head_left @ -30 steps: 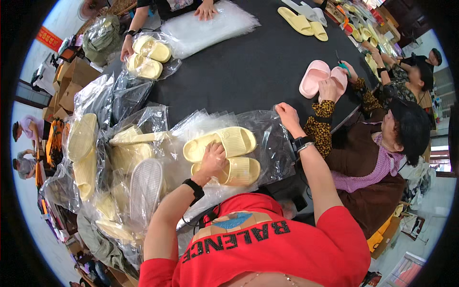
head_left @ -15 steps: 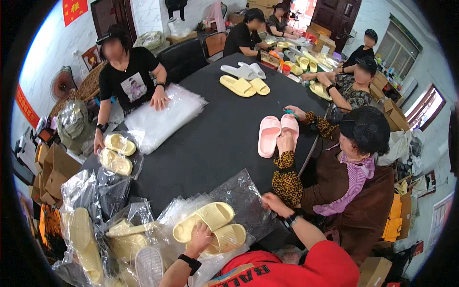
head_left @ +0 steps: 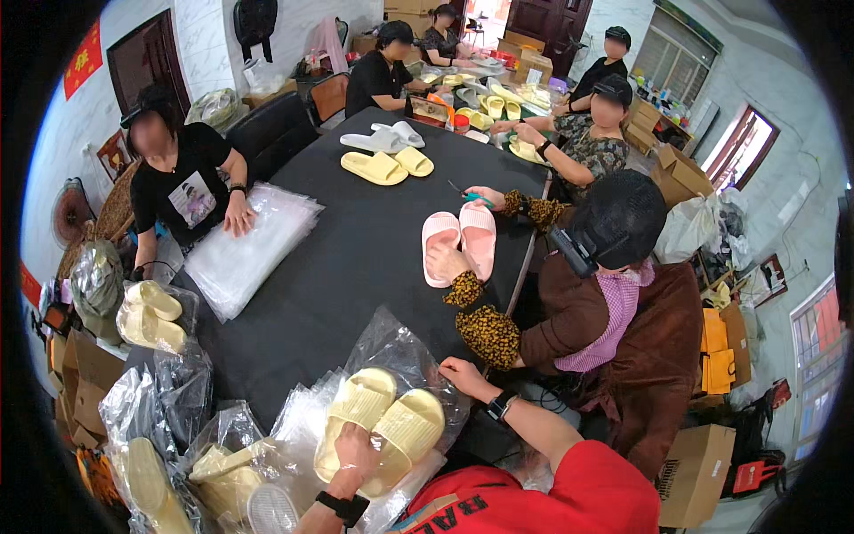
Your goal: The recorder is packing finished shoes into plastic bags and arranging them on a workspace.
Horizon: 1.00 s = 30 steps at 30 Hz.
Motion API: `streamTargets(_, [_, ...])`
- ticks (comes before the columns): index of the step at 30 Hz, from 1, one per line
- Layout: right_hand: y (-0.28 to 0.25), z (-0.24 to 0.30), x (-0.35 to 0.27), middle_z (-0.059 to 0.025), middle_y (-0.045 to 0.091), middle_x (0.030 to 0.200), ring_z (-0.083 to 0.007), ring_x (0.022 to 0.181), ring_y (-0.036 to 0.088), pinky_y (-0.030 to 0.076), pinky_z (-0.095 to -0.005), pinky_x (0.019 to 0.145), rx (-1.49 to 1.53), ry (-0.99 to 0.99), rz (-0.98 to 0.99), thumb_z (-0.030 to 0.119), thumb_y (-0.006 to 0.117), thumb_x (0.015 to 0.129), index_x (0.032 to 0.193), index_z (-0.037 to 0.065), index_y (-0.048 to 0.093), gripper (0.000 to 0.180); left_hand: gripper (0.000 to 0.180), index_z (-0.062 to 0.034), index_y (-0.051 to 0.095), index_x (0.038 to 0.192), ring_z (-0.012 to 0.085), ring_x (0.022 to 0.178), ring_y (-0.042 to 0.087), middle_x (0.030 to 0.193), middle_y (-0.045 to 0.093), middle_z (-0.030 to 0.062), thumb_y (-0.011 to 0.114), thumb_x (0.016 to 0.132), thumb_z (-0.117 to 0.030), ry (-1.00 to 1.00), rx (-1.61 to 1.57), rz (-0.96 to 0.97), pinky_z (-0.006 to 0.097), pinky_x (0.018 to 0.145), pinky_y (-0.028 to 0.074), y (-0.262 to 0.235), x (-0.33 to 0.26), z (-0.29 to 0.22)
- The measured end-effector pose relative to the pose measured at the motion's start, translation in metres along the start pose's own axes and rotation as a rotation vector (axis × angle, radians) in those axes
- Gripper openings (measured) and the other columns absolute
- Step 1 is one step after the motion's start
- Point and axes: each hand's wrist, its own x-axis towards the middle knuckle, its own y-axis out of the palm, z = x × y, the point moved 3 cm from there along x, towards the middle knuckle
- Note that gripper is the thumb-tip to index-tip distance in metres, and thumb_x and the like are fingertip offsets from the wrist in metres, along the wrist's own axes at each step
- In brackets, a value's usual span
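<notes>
A pair of pale yellow slippers lies at the near edge of the table, toes pointing away from me. My left hand grips the pair at the heel end, mostly over the left slipper. The toe ends lie in or over the mouth of a clear plastic bag; which one is hard to tell through the film. My right hand is closed on the bag's right edge. Under the slippers spreads a stack of clear bags.
Bagged slippers pile up at my near left. Across the table, a person rests a hand on a stack of clear bags. At my right, another person handles pink slippers and a green-handled tool. Yellow slippers lie farther off.
My left hand has turned the yellow slippers toes-away and brought them to the bag. My right hand still grips the bag's edge. The person opposite has moved a bagged pair toward the table's edge.
</notes>
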Motion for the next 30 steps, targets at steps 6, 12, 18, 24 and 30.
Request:
streamTargets(6, [-0.008,-0.001,0.006,-0.0124,0.062,0.079,-0.0249,0.073,0.061,0.046,-0.033,0.061,-0.178,0.139,-0.01,0.022,0.056,0.083,0.093,0.004,0.056,0.021,0.022,-0.0018,0.058,0.082,0.0349,0.078,0.052,0.082,0.056,0.0161,0.058,0.063,-0.012,-0.036,0.058,-0.078,0.045,0.067,0.045,0.021,-0.008,0.03])
streamTargets(12, [-0.001,-0.003,-0.003,-0.0132,0.059,0.082,-0.0257,0.078,0.058,0.045,-0.0358,0.067,-0.237,-0.01,-0.186,0.024,0.059,0.08,0.102,0.006,0.053,0.029,0.023,-0.0014,0.056,0.084,0.0343,0.078,0.051,0.084,0.054,0.0158,0.058,0.063,-0.01,-0.07,0.059,-0.124,0.045,0.067,0.042,0.028,-0.011,0.028])
streamTargets(18, [0.074,0.142,-0.044,-0.0089,0.05,0.115,-0.0281,0.109,0.045,0.032,-0.0472,0.09,-0.384,-0.693,0.375,0.039,0.053,0.079,0.11,0.007,0.051,0.045,0.022,-0.0018,0.055,0.086,0.0332,0.083,0.05,0.084,0.053,0.016,0.058,0.068,-0.015,0.033,0.101,-0.044,0.042,0.074,0.041,0.043,-0.002,0.042])
streamTargets(24, [0.15,0.155,-0.082,-0.0111,0.036,0.133,-0.0253,0.129,0.023,0.007,-0.0524,0.104,-0.567,-0.883,0.582,0.036,0.054,0.079,0.121,0.01,0.047,0.05,0.027,-0.0012,0.056,0.091,0.0326,0.088,0.05,0.089,0.054,0.0178,0.058,0.071,-0.019,-0.076,0.151,0.023,0.04,0.079,0.04,0.055,-0.015,0.047])
streamTargets(30, [0.159,0.148,-0.076,-0.0083,0.04,0.128,-0.0246,0.128,0.024,0.008,-0.0536,0.104,-0.583,-0.906,0.502,0.023,0.051,0.081,0.113,0.014,0.052,0.033,0.029,-0.0014,0.055,0.093,0.0323,0.09,0.05,0.092,0.054,0.018,0.057,0.072,-0.021,-0.299,0.267,-0.046,0.04,0.081,0.039,0.062,-0.021,0.047])
